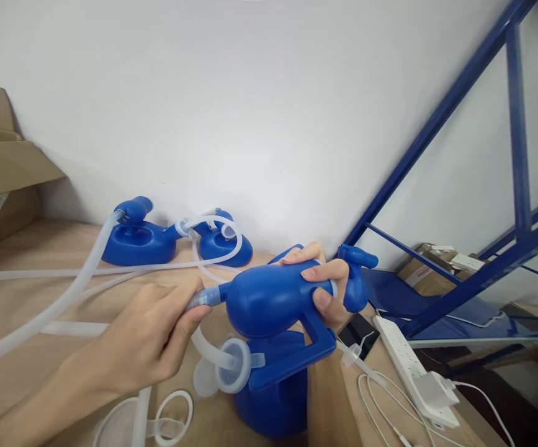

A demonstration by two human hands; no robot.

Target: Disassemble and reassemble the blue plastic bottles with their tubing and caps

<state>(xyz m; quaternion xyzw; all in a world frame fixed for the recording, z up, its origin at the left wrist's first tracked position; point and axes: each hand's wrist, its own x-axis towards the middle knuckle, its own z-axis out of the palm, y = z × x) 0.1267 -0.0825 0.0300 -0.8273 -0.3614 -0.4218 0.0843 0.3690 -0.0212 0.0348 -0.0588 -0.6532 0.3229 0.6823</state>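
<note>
My right hand [330, 276] wraps around a blue plastic urinal cup [266, 298], a rounded body with an angled handle, held tilted above the table. My left hand [152, 338] pinches a clear hose end [208, 297], which sits at the cup's narrow nozzle. How far the hose is pushed on is partly hidden by my fingers. Below the cup stands a blue bottle [273, 397], with a translucent cap [234, 366] and hose at its side. A loose white ring [174, 417] lies near my left forearm.
Behind are two more blue bottles [141, 245] [224, 247] with hoses. Another blue piece [356, 279] stands right of my right hand. A power strip [415, 369] with cables, a dark phone [359, 335], a cardboard box [8, 161] and blue shelving [436, 124] surround the work.
</note>
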